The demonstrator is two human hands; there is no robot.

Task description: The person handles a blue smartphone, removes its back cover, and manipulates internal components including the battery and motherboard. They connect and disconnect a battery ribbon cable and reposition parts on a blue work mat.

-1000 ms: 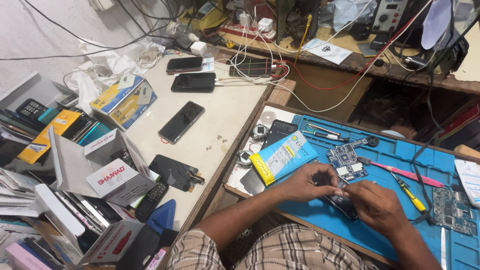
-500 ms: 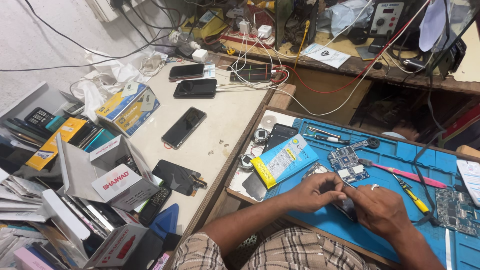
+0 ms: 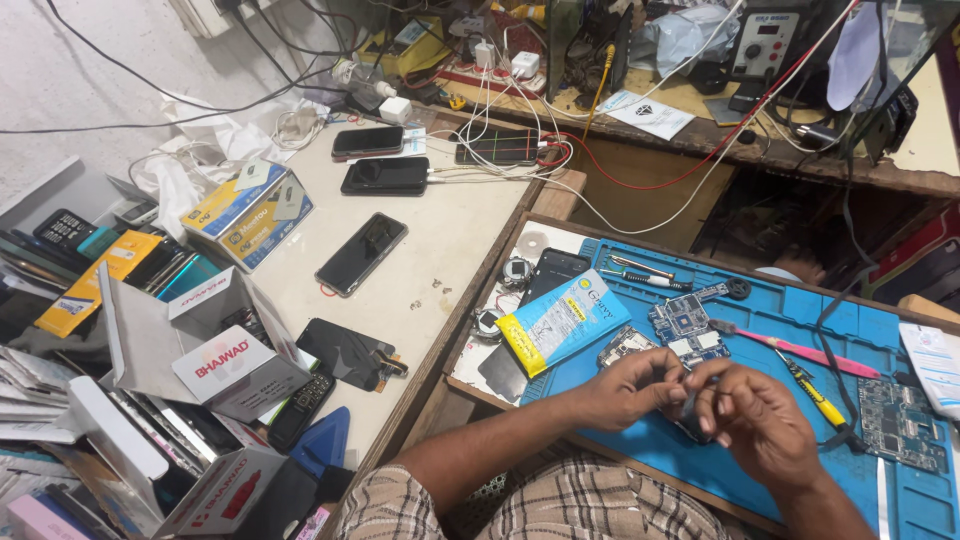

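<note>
Both my hands, left hand and right hand, pinch one small dark part over the smooth blue rubber mat on my counter.

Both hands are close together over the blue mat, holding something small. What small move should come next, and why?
Probably lower both hands nearer the blue mat before working further. The left hand and right hand meet fingertip to fingertip on a small part I cannot make out, held above the mat. If it slips, it would fall among the circuit boards and tools lying there.
</note>
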